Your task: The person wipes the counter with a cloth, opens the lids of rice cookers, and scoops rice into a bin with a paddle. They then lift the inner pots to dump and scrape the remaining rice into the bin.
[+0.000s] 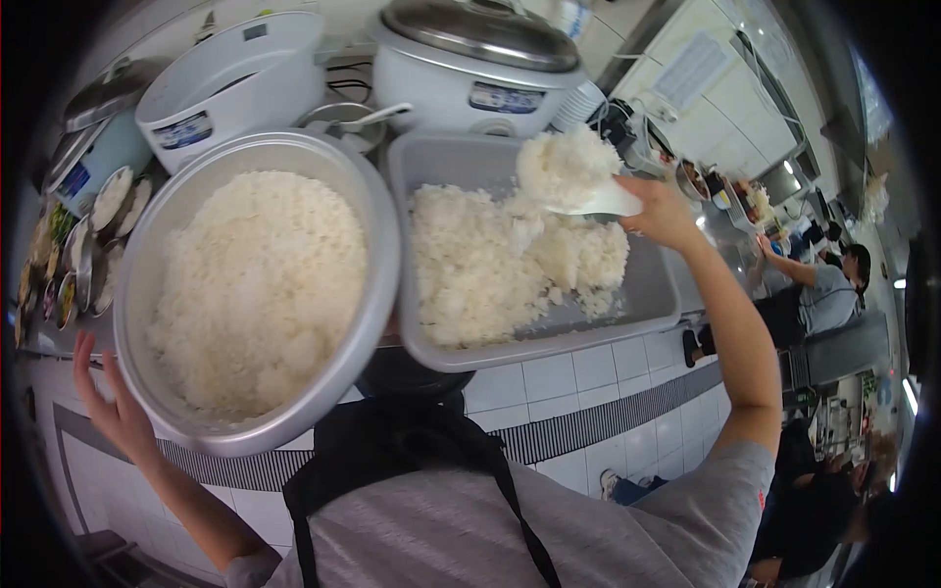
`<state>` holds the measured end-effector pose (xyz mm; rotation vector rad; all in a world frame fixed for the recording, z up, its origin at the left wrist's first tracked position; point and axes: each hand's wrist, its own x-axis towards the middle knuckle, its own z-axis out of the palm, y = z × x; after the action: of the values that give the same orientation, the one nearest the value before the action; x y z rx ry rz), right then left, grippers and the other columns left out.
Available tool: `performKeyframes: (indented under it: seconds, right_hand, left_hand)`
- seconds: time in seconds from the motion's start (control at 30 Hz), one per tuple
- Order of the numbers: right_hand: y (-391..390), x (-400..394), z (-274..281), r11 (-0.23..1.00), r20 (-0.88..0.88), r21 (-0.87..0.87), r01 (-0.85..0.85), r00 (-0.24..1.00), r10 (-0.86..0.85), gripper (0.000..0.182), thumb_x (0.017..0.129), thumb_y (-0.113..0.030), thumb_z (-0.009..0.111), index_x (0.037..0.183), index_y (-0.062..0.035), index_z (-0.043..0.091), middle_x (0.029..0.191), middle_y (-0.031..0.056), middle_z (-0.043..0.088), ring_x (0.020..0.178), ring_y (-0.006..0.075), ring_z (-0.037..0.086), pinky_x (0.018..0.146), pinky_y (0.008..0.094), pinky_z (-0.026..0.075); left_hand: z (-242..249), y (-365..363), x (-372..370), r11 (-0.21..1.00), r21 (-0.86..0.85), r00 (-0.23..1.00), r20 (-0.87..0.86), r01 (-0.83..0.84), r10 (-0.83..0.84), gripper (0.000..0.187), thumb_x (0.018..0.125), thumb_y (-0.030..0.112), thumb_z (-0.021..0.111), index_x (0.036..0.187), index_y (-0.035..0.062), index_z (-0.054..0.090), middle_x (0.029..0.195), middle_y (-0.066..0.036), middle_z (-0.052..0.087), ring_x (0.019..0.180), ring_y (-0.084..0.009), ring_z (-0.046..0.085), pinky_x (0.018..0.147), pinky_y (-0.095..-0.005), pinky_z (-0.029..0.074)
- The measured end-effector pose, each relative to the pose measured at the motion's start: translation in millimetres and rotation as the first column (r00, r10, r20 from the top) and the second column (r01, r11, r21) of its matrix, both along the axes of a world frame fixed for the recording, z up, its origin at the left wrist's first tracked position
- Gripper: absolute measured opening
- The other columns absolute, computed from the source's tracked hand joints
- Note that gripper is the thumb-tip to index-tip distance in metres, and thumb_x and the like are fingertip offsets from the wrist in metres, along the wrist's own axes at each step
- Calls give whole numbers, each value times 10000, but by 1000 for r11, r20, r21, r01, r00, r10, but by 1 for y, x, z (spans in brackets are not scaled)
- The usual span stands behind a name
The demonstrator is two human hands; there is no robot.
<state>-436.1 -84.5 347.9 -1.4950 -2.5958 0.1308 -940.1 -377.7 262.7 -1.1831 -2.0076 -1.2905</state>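
A round metal pot (379, 294) full of white rice (260, 284) tilts toward me on the left. My left hand (116, 407) is beside its outer left wall, fingers spread, with nothing in them; whether the palm touches the pot I cannot tell. To the right stands a grey rectangular tub (549, 349) with loose rice (466, 269) in its left and middle parts. Above the tub's back right part, my right hand (659, 211) grips a white rice paddle (613, 199) loaded with a large clump of rice (569, 165).
Behind are a lidded cooker (470, 83), an open cooker body (230, 93) and a small metal bowl (343, 122) holding a white utensil. Food bowls (113, 199) line the far left. A person (828, 294) works at the right counter; other people are at lower right.
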Motion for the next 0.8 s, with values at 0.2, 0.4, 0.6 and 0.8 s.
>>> performKeyframes:
  seconds: [0.2,0.4,0.6,0.8]
  right_hand:
    - [45,75,-76,860,808,411,-304,558,-190,410,738,-116,492,1146,-76,485,592,4,561,539,166,571,457,333,395]
    - [37,61,-94,887,927,197,-416,375,-30,507,765,-128,491,1253,-33,392,741,30,572,612,169,535,601,341,366]
    - [68,103,3,915,756,172,-366,644,115,60,694,-102,555,751,-86,561,699,83,600,664,256,597,587,362,435]
    - [43,95,59,894,232,44,-445,875,424,227,600,-37,648,808,-75,564,698,105,587,642,297,564,597,359,446]
  left_hand:
    - [10,63,200,842,99,847,-107,531,-521,205,742,46,508,941,5,535,1117,-192,490,1085,-351,437,968,-502,266]
    - [1,173,296,709,-181,714,-47,681,-698,185,673,47,614,853,71,575,1027,-91,538,1034,-294,482,950,-460,299]
    - [-11,234,285,786,-254,782,-146,563,-606,181,706,95,608,878,67,559,991,-100,543,968,-293,497,900,-413,353]
    - [-44,293,240,816,-540,948,-94,208,-304,287,723,194,597,950,35,519,957,-120,535,934,-299,502,844,-426,366]
